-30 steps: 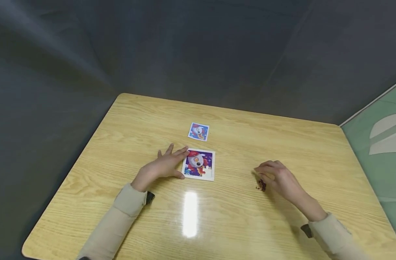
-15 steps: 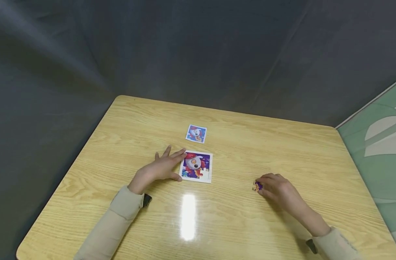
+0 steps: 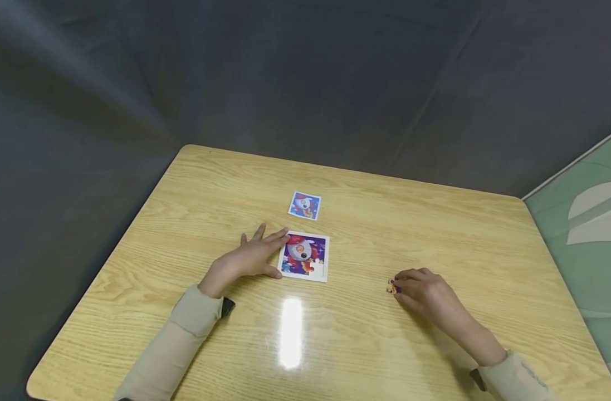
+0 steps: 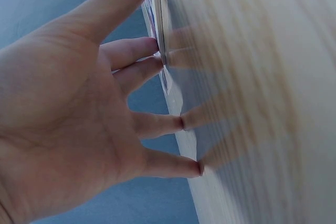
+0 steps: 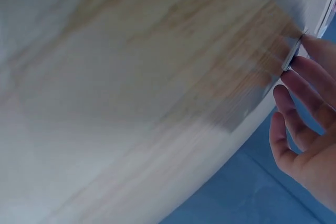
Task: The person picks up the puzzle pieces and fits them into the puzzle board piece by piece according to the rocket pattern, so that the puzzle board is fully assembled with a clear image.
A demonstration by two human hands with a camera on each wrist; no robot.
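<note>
A square jigsaw puzzle (image 3: 300, 253) in a white frame lies flat near the table's middle, showing a white-and-red cartoon figure on purple; a pale gap shows at its lower right. My left hand (image 3: 247, 260) spreads its fingers at the puzzle's left side. Its index finger and thumb touch the frame there, while the other fingertips (image 4: 191, 167) rest on the table. Well to the right, my right hand (image 3: 430, 292) pinches a small purple-and-orange puzzle piece (image 3: 392, 287) by its edges, low at the table surface. The right wrist view shows this piece (image 5: 292, 55) edge-on between thumb and fingers.
Behind the puzzle lies a small square picture card (image 3: 304, 205) with a similar figure. Both sit on a wooden table (image 3: 410, 223) with rounded corners. A dark curtain (image 3: 305, 83) hangs beyond it, and a green patterned panel (image 3: 596, 245) borders the right side.
The piece has gone from tipped and dark under my right hand to picture side up, and has shifted slightly left with that hand. My left hand keeps its place at the puzzle.
</note>
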